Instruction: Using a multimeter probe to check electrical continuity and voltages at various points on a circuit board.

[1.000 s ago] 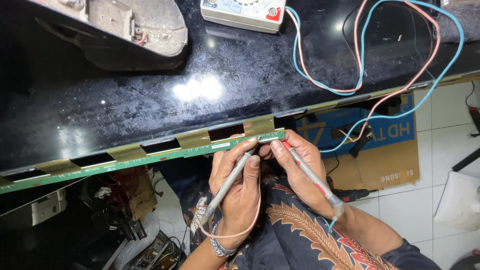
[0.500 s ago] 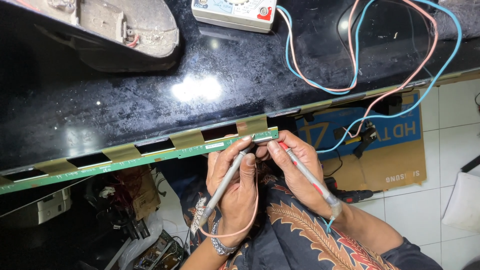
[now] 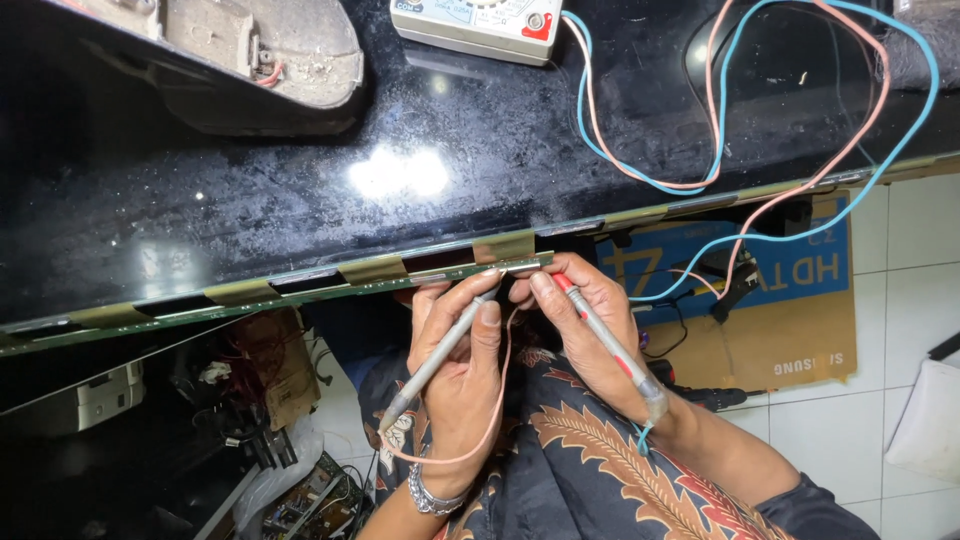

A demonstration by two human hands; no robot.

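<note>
A person's left hand [image 3: 460,370] grips a grey multimeter probe [image 3: 440,355] pencil-style, fingers wrapped tight, its tip pressed to the long green circuit strip [image 3: 300,295] just beyond the fingertips. The right hand [image 3: 585,330] pinches a red-tipped probe [image 3: 605,340] the same way, its point on the strip's end beside the other. Pink and blue leads [image 3: 720,120] loop back to the analog multimeter [image 3: 480,22] well above the fingers on the dark display panel [image 3: 250,180]. The step in hand appears to be testing contacts along the strip; moving on likely calls for sliding both tips leftward. The panel's edge lies right at the fingertips, with open strip to the left; a cardboard box [image 3: 790,330] sits on the floor to the right.
</note>
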